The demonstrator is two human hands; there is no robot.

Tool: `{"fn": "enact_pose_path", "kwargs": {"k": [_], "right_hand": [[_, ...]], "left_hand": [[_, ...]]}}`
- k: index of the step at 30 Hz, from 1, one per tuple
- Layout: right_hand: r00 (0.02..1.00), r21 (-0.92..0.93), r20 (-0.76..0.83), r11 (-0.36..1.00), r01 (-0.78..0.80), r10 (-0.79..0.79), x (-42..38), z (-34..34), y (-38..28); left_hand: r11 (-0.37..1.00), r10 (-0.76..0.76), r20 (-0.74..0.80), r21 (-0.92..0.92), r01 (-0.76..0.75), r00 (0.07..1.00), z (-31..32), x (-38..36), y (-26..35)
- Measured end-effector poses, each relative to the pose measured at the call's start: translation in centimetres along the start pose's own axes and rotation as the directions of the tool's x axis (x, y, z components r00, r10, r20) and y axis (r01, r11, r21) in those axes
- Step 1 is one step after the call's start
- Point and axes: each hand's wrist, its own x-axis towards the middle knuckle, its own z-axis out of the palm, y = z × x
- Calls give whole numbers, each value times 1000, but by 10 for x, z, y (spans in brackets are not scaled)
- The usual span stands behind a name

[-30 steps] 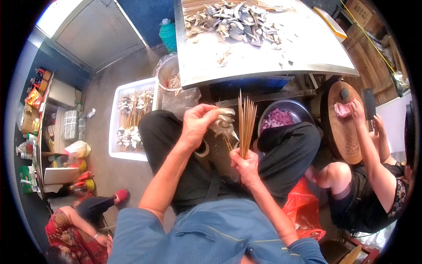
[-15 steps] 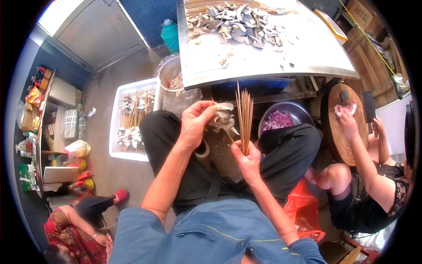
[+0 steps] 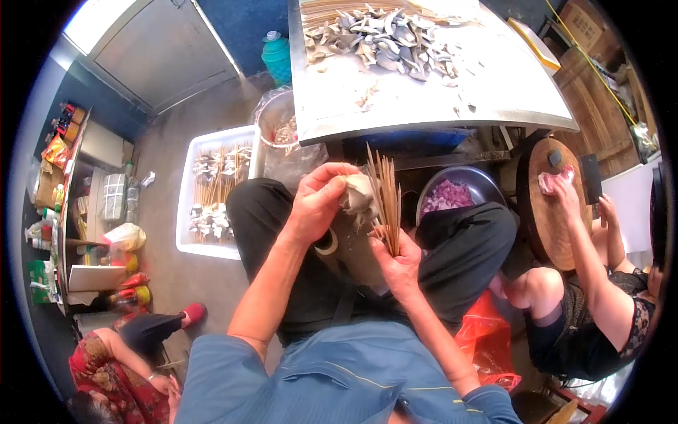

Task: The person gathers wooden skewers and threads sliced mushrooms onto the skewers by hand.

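My left hand [image 3: 316, 203] pinches a pale grey oyster mushroom piece [image 3: 359, 195] between thumb and fingers, above my lap. A fanned bundle of bamboo skewers [image 3: 385, 194] stands points up in my right hand [image 3: 397, 265], its fingers wrapped round the lower ends. The mushroom overlaps the left side of the bundle in this view. Beyond my hands, a heap of mushroom pieces [image 3: 395, 46] lies on a white-topped table [image 3: 424, 106], with more bare skewers [image 3: 332, 15] at its far edge.
A white tray [image 3: 185, 219] of threaded skewers sits on the floor at left, by a lined basket [image 3: 263, 116]. Near my right knee stands a metal bowl [image 3: 487, 185] of chopped red onion. One person handles meat [image 3: 555, 181] on a round board [image 3: 547, 240]; another sits lower left.
My left hand has turned the mushroom, which now looks folded and bunched up. The skewer bundle has tilted left and spread, and stands closer to the mushroom.
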Motion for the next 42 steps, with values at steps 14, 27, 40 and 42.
{"fn": "enact_pose_path", "kwargs": {"k": [14, 27, 40, 42], "right_hand": [[950, 338, 148, 889, -309, 275, -1, 10, -1], [900, 326, 139, 839, -435, 413, -6, 5, 5], [908, 320, 91, 851, -416, 409, -7, 8, 6], [894, 289, 129, 846, -448, 430, -2, 5, 7]], "left_hand": [[948, -182, -220, 221, 231, 958, 6, -19, -34], [955, -152, -289, 202, 216, 945, -4, -16, -41], [926, -198, -215, 279, 254, 956, 5, -25, -36], [944, -123, -270, 265, 197, 955, 1, -23, -37]]}}
